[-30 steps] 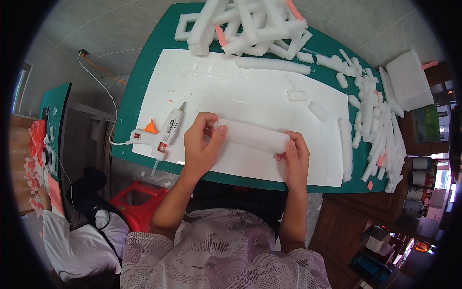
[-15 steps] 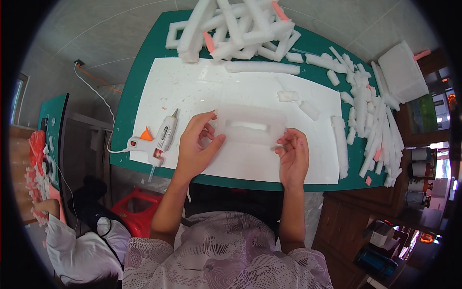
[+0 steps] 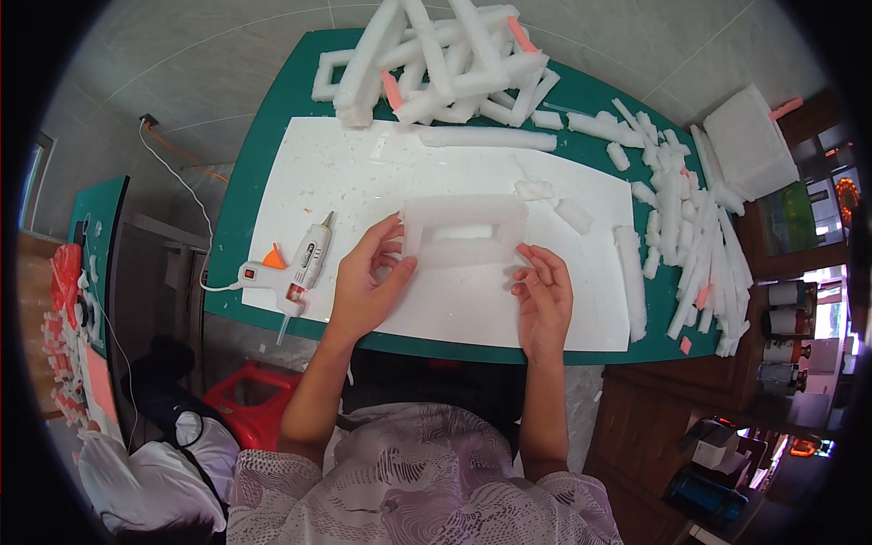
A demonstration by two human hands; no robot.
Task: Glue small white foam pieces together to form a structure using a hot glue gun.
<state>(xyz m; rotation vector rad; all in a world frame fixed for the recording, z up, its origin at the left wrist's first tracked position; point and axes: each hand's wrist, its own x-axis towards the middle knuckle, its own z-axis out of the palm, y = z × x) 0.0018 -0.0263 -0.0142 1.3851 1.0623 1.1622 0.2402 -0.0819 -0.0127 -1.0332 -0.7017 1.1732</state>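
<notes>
A small rectangular frame of white foam strips (image 3: 463, 207) with a slot in its middle is between my hands over the white sheet. My left hand (image 3: 371, 280) grips its left end, the thumb near the lower corner and the fingers at the upper one. At the lower right corner, fingertips of my right hand (image 3: 545, 292) meet the frame, the other fingers curled in. To the left lies a white glue gun (image 3: 307, 263) with an orange trigger, a glue stick poking from its back. Two short foam pieces (image 3: 534, 190) rest just beyond the frame.
White sheet (image 3: 309, 163) covers much of the green table (image 3: 238, 263). Joined foam frames (image 3: 445, 77) are heaped at the back. Loose foam strips (image 3: 713, 263) crowd the right side, with a long strip (image 3: 629, 282) nearer. A red stool (image 3: 259, 400) and another person's white sleeve (image 3: 154, 477) are lower left.
The foam frame was blurred and now looks sharp, its slot showing taller. My right hand's fingers have drawn in against its right end. The whole view has shifted slightly.
</notes>
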